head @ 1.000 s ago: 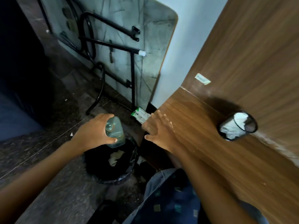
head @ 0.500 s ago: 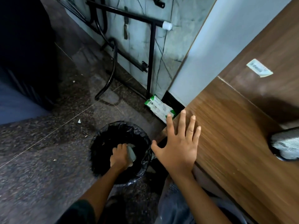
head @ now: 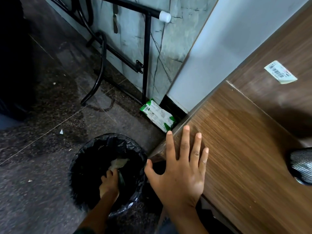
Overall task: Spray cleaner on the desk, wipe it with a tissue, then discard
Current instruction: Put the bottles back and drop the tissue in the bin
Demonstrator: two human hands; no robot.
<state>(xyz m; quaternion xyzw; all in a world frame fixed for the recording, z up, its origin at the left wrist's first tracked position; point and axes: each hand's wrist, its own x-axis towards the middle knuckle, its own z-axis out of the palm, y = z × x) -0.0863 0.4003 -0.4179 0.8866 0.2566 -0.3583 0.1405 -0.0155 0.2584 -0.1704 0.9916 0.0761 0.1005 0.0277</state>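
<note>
We observe the left hand (head: 109, 182) lowered well below the right, its forearm running up from the bottom edge of the view. Its fingers (head: 109, 173) are curled inward; whether they clasp anything, we cannot tell, as the hand lies in shadow. The right hand (head: 179, 169) is open and flat, palm down, back of the hand toward us. Its fingers (head: 185, 139) are spread and extended forward, the thumb splayed out to the left. The right wrist is straight, forearm bare.
</note>
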